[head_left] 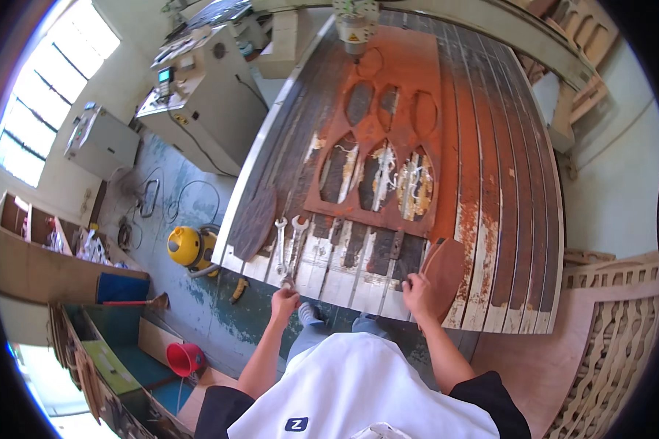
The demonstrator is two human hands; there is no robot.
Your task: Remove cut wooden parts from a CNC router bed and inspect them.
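My left hand (pixel 285 300) is at the table's front edge, its fingers closed round the lower end of a metal open-ended wrench (pixel 298 233). A second wrench (pixel 280 241) lies close beside it. My right hand (pixel 420 296) has its fingers bent against the left edge of a small stack of leaf-shaped, reddish-brown boards (pixel 448 272) at the front right; its fingertips are partly hidden. Farther in lies a dusty reddish-brown panel (pixel 388 216) with several leaf-shaped openings. Another leaf-shaped board (pixel 255 225) rests left of the wrenches.
The slotted machine table (pixel 516 307) carries red dust, with a spindle head (pixel 355 36) over its far end. Clamps (pixel 397 245) sit at the panel's near edge. A yellow vacuum (pixel 187 247) and a red bucket (pixel 186 358) stand left. Lattice panels (pixel 622 344) lean at right.
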